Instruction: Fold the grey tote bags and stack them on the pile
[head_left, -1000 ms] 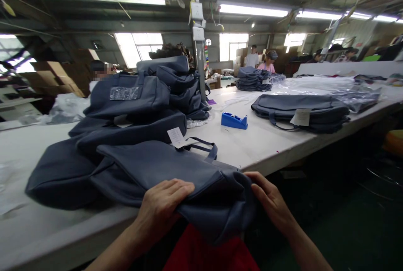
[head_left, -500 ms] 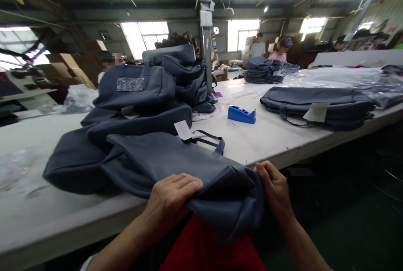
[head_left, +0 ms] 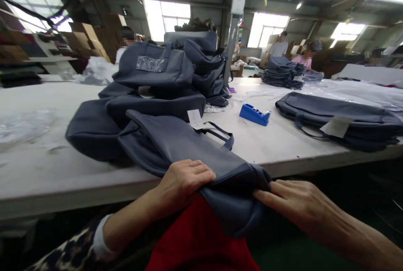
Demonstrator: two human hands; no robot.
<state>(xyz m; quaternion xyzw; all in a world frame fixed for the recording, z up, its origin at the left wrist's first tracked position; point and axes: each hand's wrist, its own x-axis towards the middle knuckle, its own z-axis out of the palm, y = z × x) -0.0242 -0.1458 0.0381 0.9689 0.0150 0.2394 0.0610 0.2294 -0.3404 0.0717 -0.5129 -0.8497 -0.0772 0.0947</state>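
A dark blue bag (head_left: 185, 141) lies across the front edge of the table, its near end hanging over the edge above red cloth. My left hand (head_left: 185, 181) grips the bag's near side, fingers on top and thumb hidden. At the bag's right end, my right hand (head_left: 291, 197) pinches the fabric between thumb and fingers. A white paper tag (head_left: 194, 119) and a looped strap (head_left: 224, 134) lie on the bag's far side.
More blue bags (head_left: 154, 69) are piled behind on the left. A blue tape dispenser (head_left: 254, 114) sits mid-table, and flat stacked bags (head_left: 343, 115) lie at the right. Clear plastic (head_left: 25, 125) rests at the left. Several people are in the background.
The view has swung left, so the table's contents appear further right. My right hand has turned, and its thumb now lies across the bag's end. My left hand keeps its hold.
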